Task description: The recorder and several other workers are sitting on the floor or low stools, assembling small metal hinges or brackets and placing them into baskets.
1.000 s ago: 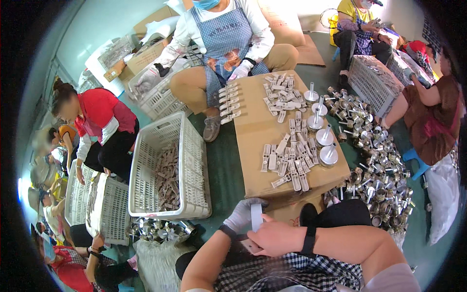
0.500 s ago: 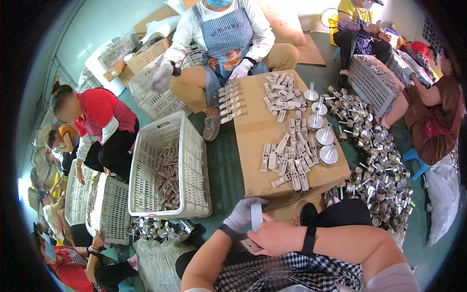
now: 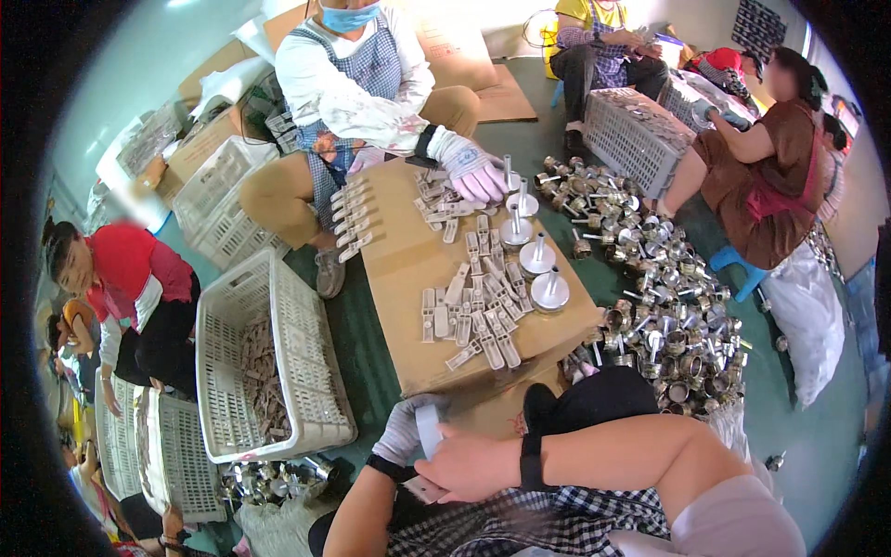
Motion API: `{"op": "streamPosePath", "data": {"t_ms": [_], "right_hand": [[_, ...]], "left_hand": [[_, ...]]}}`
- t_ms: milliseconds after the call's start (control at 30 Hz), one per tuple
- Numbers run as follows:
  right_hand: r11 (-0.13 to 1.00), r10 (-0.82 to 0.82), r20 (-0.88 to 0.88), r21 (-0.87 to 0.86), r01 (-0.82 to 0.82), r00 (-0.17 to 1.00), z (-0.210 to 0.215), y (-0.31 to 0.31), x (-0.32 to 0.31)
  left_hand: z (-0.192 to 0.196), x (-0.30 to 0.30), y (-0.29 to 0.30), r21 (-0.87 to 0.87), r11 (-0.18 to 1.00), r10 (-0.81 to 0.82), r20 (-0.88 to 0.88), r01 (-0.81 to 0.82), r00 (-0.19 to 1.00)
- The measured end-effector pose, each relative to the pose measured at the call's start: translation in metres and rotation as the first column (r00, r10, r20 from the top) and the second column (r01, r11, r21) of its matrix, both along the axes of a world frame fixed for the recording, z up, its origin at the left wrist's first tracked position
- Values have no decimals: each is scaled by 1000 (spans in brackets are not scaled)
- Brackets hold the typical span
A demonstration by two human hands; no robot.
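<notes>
Cardboard box (image 3: 408,269) serves as counter on green floor (image 3: 348,325); flat metal clips (image 3: 478,311) and round flanged parts (image 3: 538,269) lie on top.

The scene is seen through a single wide fisheye view, worn on the head and aimed steeply downward and forward. The picture is framed by a dark round rim, and straight edges are bent near it. The person's own arms are caught very close at the lower edge, with the left hand (image 3: 406,429) and right hand (image 3: 464,464) just below centre. The cardboard box (image 3: 445,278) used as a counter is held in the middle at close range. The white basket (image 3: 278,371) is placed to the left, the pile of metal parts (image 3: 668,306) to the right. Other seated people are pushed toward the rim, farther off. No second view is given, so nothing is shared
</notes>
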State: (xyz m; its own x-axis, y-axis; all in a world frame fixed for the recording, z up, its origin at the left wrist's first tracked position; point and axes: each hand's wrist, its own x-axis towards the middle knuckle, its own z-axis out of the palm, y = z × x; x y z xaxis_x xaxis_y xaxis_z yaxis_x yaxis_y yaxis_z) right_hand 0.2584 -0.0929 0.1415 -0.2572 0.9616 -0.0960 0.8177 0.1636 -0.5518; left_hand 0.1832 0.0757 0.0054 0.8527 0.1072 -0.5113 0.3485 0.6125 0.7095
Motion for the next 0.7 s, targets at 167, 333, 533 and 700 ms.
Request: {"op": "streamPosePath", "data": {"t_ms": [167, 333, 533, 700], "right_hand": [[1000, -3, -15, -6, 2, 1000, -1, -1, 0], [999, -6, -17, 35, 6, 1000, -10, 1, -3], [998, 3, -41, 68, 0, 999, -14, 2, -4], [1000, -2, -26, 30, 2, 1000, -16, 0, -2]], "left_hand": [[6, 4, 0, -260, 959, 85, -126, -116, 988], [-3, 0, 4, -313, 944, 86, -84, -108, 993], [-10, -1, 11, -351, 931, 71, -103, -103, 992], [-4, 6, 0, -221, 962, 122, -167, -158, 978]]}}
